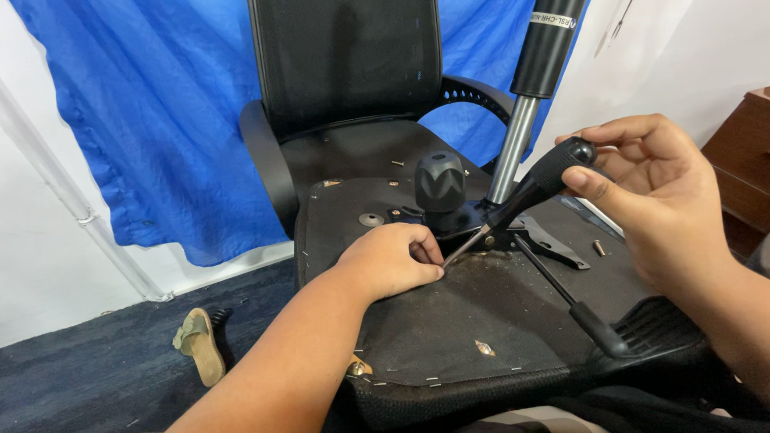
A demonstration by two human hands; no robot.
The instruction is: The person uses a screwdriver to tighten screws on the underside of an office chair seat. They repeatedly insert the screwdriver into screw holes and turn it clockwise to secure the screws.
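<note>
The right hand (656,198) grasps the black handle of a screwdriver (524,196) whose long axis slants down-left to the mechanism plate (491,237) in the middle of the upturned seat (461,318), where the left hand (392,260) pinches its tip with curled fingers.

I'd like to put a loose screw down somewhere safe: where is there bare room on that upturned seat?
The black fabric underside of the seat lies bare between the left hand and the black lever. Around the black knob, the screwdriver and the right hand it is crowded.
</note>
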